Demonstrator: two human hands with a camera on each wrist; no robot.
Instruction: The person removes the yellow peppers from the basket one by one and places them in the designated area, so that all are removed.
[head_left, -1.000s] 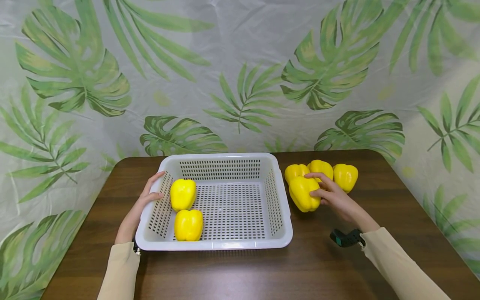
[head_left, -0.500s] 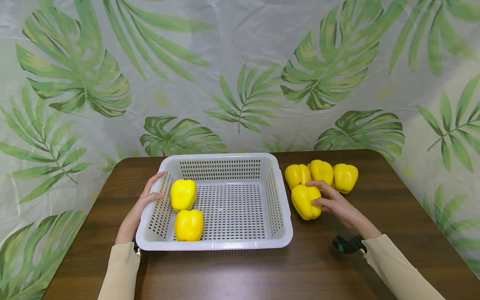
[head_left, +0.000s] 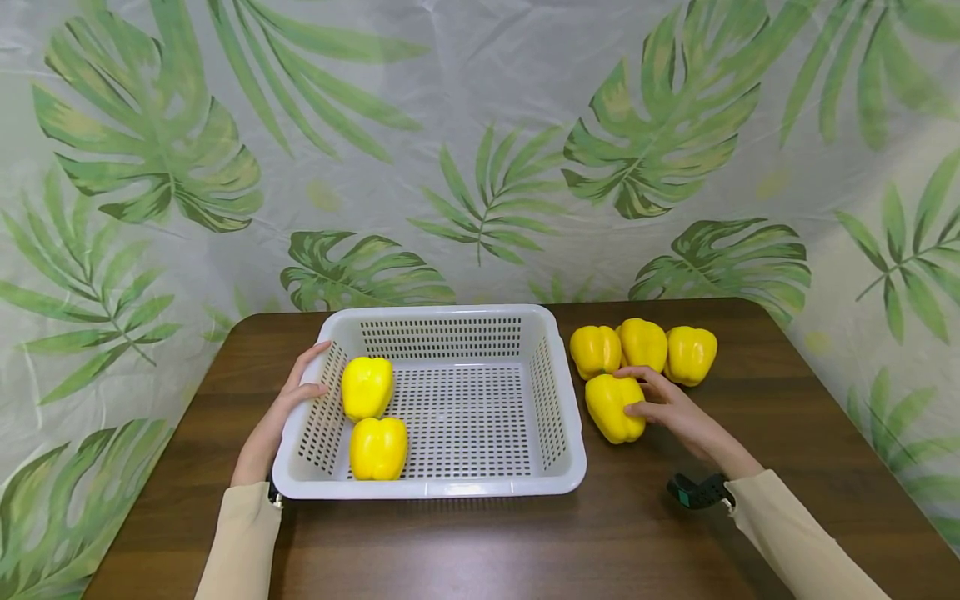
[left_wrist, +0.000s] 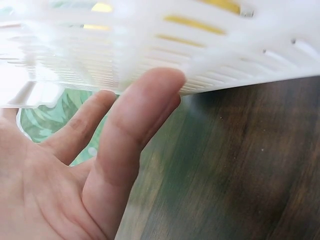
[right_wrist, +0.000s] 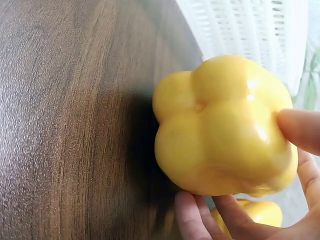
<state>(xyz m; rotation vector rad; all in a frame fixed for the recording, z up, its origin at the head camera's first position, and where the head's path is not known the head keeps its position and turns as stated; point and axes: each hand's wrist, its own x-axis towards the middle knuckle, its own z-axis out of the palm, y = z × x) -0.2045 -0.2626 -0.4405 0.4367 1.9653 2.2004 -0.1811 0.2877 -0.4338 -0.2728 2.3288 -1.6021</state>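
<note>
A leaf-print cloth (head_left: 495, 92) fills the upper frame behind a brown wooden counter (head_left: 480, 550). A white slotted basket (head_left: 450, 488) sits left of centre. The left hand (head_left: 282, 408) rests on its left edge, fingers extended; the right hand (head_left: 678, 412), right of centre, grips a yellow pepper (head_left: 611, 412). Two peppers (head_left: 367, 388) lie in the basket's left side; three more peppers (head_left: 643, 344) sit just above the gripped one.

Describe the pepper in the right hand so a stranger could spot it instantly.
Find the white basket on the brown table. To its right are four yellow peppers. The target pepper is nearest the person, the only one the right hand grips.
</note>
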